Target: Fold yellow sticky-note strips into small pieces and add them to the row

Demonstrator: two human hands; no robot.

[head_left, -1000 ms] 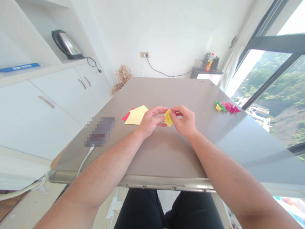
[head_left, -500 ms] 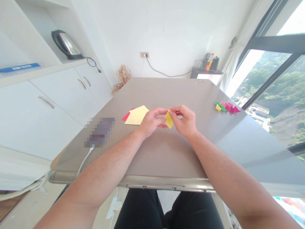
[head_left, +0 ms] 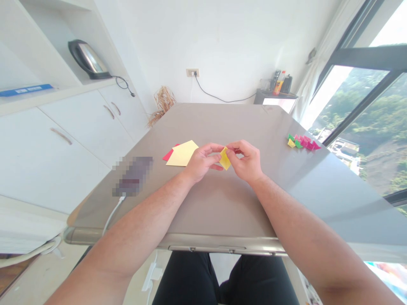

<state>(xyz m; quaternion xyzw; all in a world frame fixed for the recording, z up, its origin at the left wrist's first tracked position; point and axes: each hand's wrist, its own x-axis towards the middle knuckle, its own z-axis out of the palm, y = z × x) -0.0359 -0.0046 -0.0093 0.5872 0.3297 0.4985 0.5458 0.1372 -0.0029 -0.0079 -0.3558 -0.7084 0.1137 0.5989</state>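
Observation:
A small folded piece of yellow paper (head_left: 225, 160) is held up between my two hands above the table. My left hand (head_left: 205, 161) pinches its left edge between thumb and fingers. On the other side, my right hand (head_left: 245, 158) grips the upper right of the paper with thumb and forefinger. Just left of my left hand lie pale yellow paper sheets (head_left: 182, 154), with a red sheet (head_left: 168, 156) sticking out from under them.
Several small folded paper pieces (head_left: 307, 143) in pink, green and yellow sit at the table's right edge. A blurred-out dark object with a white cable (head_left: 112, 214) lies at the left of the grey table (head_left: 219, 207). A kettle (head_left: 90, 61) stands on a shelf.
The yellow paper has shifted very slightly to the left between my fingers. Both hands keep their grip, and everything else stays in place.

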